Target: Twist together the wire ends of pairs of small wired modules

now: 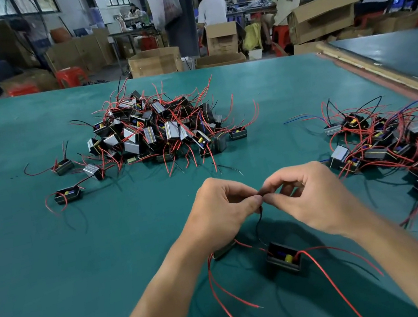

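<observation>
a busy workshop with cardboard boxes and seated workers lies behind a wide green tabletop. a large heap of small black wired modules sits mid-tabletop. nearer the viewer than the heap, the left hand and right hand meet fingertip to fingertip, each grip pinched tight on the black wire ends. nearer still, an open-topped module rests on the tabletop, red wires trailing; a second module peeks from under the left wrist. right of the heap lies a smaller pile.
</observation>
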